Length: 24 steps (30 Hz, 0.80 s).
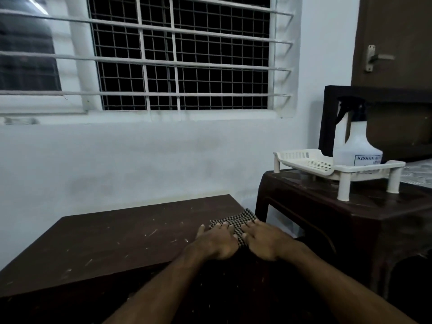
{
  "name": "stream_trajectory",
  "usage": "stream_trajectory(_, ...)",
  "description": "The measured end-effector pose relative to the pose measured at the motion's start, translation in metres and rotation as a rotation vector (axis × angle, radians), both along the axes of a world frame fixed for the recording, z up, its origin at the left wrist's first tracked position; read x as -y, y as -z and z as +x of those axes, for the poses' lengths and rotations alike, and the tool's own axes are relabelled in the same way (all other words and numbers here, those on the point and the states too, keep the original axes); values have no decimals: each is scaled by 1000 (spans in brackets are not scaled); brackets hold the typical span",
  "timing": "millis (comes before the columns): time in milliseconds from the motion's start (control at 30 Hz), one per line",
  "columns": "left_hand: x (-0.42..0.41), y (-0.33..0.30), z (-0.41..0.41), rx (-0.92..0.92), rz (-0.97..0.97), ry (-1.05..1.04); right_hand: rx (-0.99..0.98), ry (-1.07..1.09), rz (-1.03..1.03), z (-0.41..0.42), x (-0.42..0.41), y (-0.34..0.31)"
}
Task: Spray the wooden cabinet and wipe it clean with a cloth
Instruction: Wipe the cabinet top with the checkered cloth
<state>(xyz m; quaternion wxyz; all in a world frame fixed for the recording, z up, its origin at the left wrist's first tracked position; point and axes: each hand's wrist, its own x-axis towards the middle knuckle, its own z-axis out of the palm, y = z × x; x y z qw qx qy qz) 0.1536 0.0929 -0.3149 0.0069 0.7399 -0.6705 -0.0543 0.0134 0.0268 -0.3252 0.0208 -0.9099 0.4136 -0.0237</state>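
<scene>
Now, cloth [233,224]: lower centre of the frame, on the wooden cabinet [121,242], under your fingertips.
Hands: your left hand [216,244] and right hand [265,242] lie flat, fingers spread, pressing it.
Spray bottle [356,146]: right, in the white tray [304,160].

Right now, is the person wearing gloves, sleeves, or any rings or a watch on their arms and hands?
No gloves. The left hand and right hand are both bare, and the forearms show no sleeves as far up as the picture reaches. No watch or bracelet sits on either wrist, and no ring shows on the fingers, though the picture is dim and a bit blurry.
</scene>
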Motion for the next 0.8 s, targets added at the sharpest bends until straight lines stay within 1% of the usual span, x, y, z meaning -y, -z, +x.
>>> stream_trajectory(200,34,4,20,13,36,-54,-37,29,71,27,43,-1)
stream_trajectory(400,95,2,57,51,19,-85,-54,49,50,68,90,-14)
stream_trajectory(600,161,4,98,92,79,-86,-87,49,33,105,144,-17)
stream_trajectory(667,180,5,110,85,85,-93,-95,50,29,116,159,-15)
stream_trajectory(800,192,2,119,53,58,-88,-64,62,27,131,172,-12)
